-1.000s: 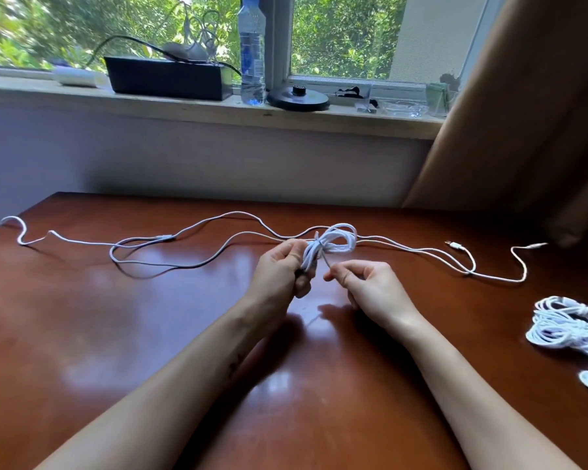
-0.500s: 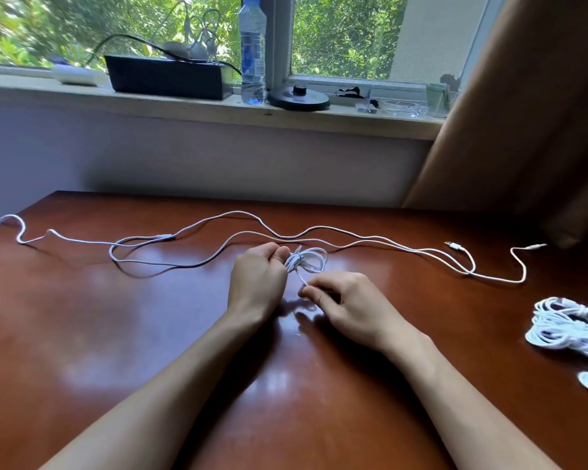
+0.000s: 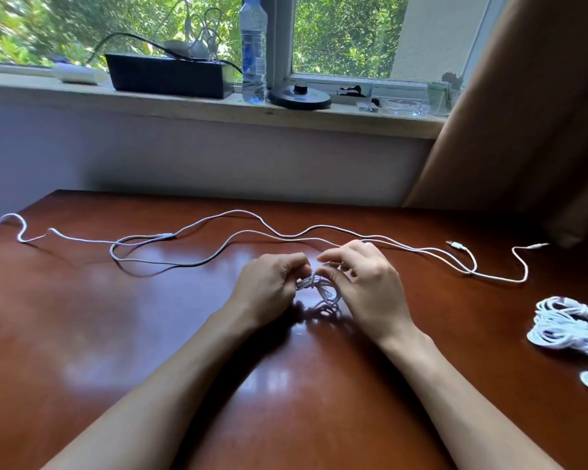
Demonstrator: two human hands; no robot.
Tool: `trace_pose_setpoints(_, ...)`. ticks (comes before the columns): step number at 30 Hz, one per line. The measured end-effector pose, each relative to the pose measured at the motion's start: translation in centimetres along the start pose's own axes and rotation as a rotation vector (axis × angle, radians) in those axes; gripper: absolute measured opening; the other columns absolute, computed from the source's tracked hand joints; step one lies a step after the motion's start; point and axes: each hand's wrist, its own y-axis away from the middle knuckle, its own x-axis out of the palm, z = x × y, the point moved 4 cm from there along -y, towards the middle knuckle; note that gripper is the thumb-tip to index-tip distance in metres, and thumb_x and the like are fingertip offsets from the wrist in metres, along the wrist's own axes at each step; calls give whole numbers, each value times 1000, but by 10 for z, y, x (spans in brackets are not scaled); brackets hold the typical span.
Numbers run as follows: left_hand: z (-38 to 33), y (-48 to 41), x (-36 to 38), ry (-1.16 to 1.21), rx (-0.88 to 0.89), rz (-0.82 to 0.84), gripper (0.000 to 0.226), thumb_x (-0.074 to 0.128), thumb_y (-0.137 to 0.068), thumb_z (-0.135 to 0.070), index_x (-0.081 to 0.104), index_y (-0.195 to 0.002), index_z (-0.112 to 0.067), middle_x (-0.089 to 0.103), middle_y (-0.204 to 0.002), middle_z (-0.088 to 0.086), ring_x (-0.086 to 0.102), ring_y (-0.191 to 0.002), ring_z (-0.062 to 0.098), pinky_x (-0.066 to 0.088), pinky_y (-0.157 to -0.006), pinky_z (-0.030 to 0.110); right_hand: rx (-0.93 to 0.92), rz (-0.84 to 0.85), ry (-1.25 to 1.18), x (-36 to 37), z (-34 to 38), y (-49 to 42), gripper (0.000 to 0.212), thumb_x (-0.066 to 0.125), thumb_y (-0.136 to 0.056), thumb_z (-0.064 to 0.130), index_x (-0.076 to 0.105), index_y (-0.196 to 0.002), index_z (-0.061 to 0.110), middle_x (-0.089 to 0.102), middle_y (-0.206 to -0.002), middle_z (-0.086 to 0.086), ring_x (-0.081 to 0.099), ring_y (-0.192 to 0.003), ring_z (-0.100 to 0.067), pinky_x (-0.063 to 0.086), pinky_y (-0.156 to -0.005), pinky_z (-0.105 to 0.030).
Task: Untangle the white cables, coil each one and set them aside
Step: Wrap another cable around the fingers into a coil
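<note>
A small coiled white cable bundle (image 3: 319, 287) hangs between my two hands just above the brown table (image 3: 150, 334). My left hand (image 3: 269, 290) grips its left end with curled fingers. My right hand (image 3: 364, 283) pinches the bundle from the right, thumb and fingers curled around the loops. Long loose white cables (image 3: 238, 232) snake across the table behind my hands, from the far left edge to plugs (image 3: 455, 245) on the right.
Several coiled white cables (image 3: 571, 323) lie at the table's right edge. The windowsill behind holds a black box (image 3: 167, 76), a water bottle (image 3: 253, 52) and a round black base (image 3: 299, 96). A brown curtain (image 3: 523, 113) hangs at the right.
The bundle has come nearer to me and lower. My right hand moved up from beside it and closed around its right side; my left hand shifted slightly toward me.
</note>
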Motion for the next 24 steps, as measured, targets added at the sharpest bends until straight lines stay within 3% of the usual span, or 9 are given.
trace_pose_setpoints(5,1,-1,4,138,72,63,11,52,-89,-22,60,-83,-27,57,-66,-24,47,-62,3,40,-61,29,99,-31,-30,-8,-13,-4,10,79,-77,40,76,-82,31,68,-84,16,58,-89,-12,50,-78,-35)
trace_pose_setpoints(11,-5,-1,7,274,140,120,15,51,-93,-16,62,-83,-20,56,-66,-17,47,-64,4,43,-64,29,95,76,-70,-3,-21,-6,10,68,-82,35,76,-84,30,70,-86,14,62,-89,-15,52,-80,-42)
trace_pose_setpoints(14,-11,1,8,490,70,149,20,50,-96,-16,65,-84,-8,53,-67,-11,43,-64,3,37,-62,25,139,100,-179,-3,-26,-8,6,71,-85,22,76,-85,25,72,-86,12,66,-88,-12,53,-82,-39)
trace_pose_setpoints(18,-15,1,11,745,-50,167,25,46,-100,-10,60,-86,5,49,-65,-2,39,-59,6,34,-56,19,285,236,-417,-1,-32,-6,17,75,-88,8,77,-91,25,76,-89,11,71,-88,-8,57,-84,-35)
trace_pose_setpoints(21,-17,1,13,904,-130,149,27,45,-103,-18,59,-85,-3,46,-59,-2,33,-50,7,28,-47,17,285,261,-434,-1,-31,-5,29,72,-86,-1,76,-94,27,76,-90,10,70,-86,-8,56,-81,-30)
trace_pose_setpoints(24,-18,1,14,1022,-237,119,30,46,-105,-22,56,-80,-10,43,-60,3,28,-46,8,23,-44,19,341,264,-483,0,-27,-5,30,68,-93,7,74,-85,36,70,-70,5,55,-61,-5,45,-63,-27)
